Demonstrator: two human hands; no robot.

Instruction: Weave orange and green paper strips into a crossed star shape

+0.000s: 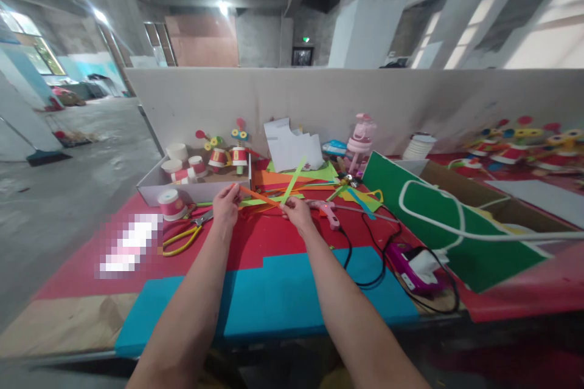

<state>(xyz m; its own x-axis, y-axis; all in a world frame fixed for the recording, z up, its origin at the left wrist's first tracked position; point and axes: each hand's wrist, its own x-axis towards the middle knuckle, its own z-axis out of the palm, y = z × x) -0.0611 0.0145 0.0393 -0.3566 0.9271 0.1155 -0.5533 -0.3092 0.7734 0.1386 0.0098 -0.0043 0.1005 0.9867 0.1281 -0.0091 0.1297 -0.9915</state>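
Note:
My left hand (pixel 227 202) pinches one end of a thin orange paper strip (pixel 258 196), and my right hand (pixel 296 213) pinches its other end together with a green paper strip (pixel 293 181) that slants up and away. Both hands hover over the red table covering (pixel 255 237). Loose orange and green paper sheets (pixel 278 179) lie just behind the hands.
Yellow-handled scissors (pixel 185 237) lie left of my left hand. A pink glue gun (pixel 326 209) with a black cord lies to the right. A grey tray (pixel 155 185) holds paper-cup figures. A green bag (pixel 438 225), pink bottle (pixel 360 140) and white partition (pixel 365 103) stand behind.

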